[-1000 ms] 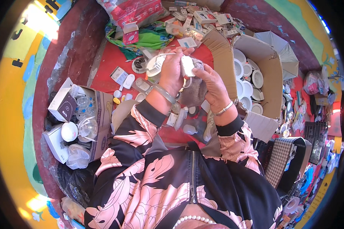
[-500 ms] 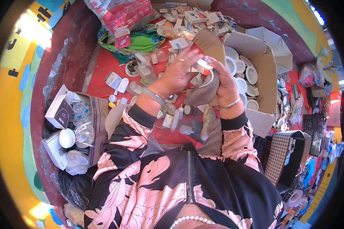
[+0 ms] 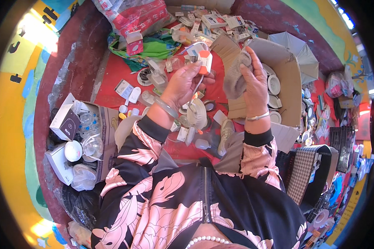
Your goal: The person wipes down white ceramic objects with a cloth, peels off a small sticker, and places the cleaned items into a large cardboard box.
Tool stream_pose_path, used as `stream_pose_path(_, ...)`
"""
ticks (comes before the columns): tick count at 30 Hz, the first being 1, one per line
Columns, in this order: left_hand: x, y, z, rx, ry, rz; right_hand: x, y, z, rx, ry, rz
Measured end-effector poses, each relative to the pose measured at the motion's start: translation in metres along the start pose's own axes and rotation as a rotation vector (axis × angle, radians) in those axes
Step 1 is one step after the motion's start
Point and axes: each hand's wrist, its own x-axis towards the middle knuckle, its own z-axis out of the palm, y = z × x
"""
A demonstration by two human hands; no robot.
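My left hand point(image 3: 182, 84) pinches a small white-and-orange lamp driver point(image 3: 205, 62) between thumb and fingers. A white cable runs from the driver, and a round white downlight point(image 3: 196, 114) hangs below the hand on it. My right hand point(image 3: 255, 83), raised over the edge of a cardboard box, grips a grey cloth point(image 3: 236, 79) that droops to the left of the fingers. The two hands are apart. White round lamps point(image 3: 274, 84) lie inside the box, partly hidden behind my right hand.
Small cartons point(image 3: 214, 20) lie heaped at the back. The open cardboard box point(image 3: 289, 76) stands right of centre. At left, another box point(image 3: 108, 137) holds clear plastic pieces and white cartons. A patterned green cloth point(image 3: 153, 45) and a red-and-white bag point(image 3: 133, 16) lie back left.
My hands have separated. The driver has moved left, now in my left hand, with the downlight coming into view below. My right hand has moved up and right with the cloth.
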Motion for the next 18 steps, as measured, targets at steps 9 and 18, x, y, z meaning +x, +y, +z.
stream_pose_path(9,-0.007,-0.013,0.014,0.159,-0.011,0.109,-0.003,0.028,0.029,-1.137,-0.117,-0.736)
stream_pose_path(18,-0.005,-0.012,0.009,0.228,0.125,0.149,-0.011,0.029,0.032,-0.837,-0.266,-0.398)
